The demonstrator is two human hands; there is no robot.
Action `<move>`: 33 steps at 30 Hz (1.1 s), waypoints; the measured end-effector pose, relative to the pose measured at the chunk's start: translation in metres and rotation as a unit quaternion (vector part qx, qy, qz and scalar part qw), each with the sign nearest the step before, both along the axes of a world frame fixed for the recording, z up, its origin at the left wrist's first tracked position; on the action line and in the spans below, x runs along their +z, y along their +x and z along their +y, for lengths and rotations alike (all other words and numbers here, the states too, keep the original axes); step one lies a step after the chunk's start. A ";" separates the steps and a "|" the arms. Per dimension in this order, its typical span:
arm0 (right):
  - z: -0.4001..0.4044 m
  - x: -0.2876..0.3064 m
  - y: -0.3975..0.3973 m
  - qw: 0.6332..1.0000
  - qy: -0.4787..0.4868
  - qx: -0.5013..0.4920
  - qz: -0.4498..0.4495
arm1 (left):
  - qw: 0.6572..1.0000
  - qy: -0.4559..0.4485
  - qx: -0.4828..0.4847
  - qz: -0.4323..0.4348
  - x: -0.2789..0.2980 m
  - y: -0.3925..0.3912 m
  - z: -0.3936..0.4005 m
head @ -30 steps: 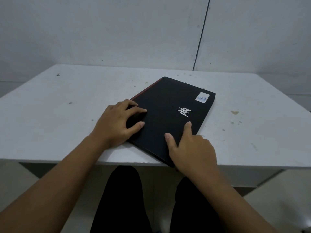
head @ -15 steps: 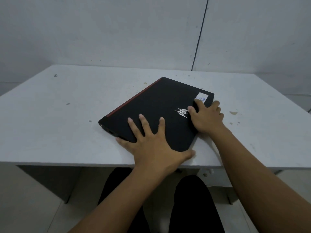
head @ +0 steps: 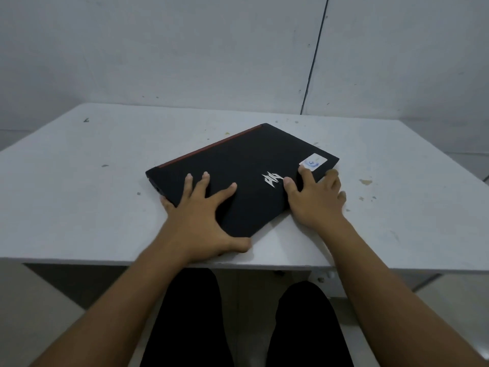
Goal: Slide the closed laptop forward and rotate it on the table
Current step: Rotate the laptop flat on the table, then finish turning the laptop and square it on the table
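Note:
A closed black laptop point(head: 246, 165) with a silver logo, a red strip along its far-left edge and a white sticker near its right corner lies skewed on the white table point(head: 79, 202). My left hand point(head: 203, 221) rests flat on the lid's near-left part, fingers spread, thumb wrapped round the near corner. My right hand point(head: 315, 200) grips the laptop's near-right edge, thumb and forefinger on the lid beside the logo, the other fingers down the side.
The table's near edge point(head: 370, 268) runs just behind my wrists, my legs in black below it. A grey wall stands right behind the table's far edge. Small stains point(head: 366, 181) dot the tabletop right of the laptop.
The laptop has turned anticlockwise and slid away from the near edge. My left hand went from the left edge to the near corner; my right hand went to the right side.

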State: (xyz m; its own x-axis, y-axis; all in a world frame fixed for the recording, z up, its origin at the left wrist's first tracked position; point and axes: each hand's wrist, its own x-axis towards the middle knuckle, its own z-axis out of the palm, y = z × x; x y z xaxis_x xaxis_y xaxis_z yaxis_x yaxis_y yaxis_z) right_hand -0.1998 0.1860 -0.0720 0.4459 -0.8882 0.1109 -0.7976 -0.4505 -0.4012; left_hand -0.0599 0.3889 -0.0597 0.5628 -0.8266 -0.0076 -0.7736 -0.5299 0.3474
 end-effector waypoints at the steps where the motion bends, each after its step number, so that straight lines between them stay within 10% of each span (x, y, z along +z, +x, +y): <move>1: 0.005 -0.002 0.002 1.000 -0.014 -0.006 0.007 | 1.000 0.007 -0.015 0.005 0.003 0.009 0.004; 12: -0.069 0.020 0.021 0.998 0.031 -0.032 0.047 | 0.977 -0.030 0.204 0.058 0.009 -0.032 -0.036; 33: -0.038 -0.001 0.002 0.992 -0.018 -0.103 0.070 | 0.999 -0.050 0.019 0.011 0.005 0.049 0.003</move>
State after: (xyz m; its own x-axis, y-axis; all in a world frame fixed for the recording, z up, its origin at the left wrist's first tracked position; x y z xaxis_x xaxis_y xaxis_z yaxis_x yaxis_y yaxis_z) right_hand -0.1978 0.1477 -0.0733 0.2695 -0.9585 0.0934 -0.9208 -0.2849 -0.2665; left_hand -0.0108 0.3918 -0.0544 0.5941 -0.8020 0.0618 -0.7458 -0.5203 0.4160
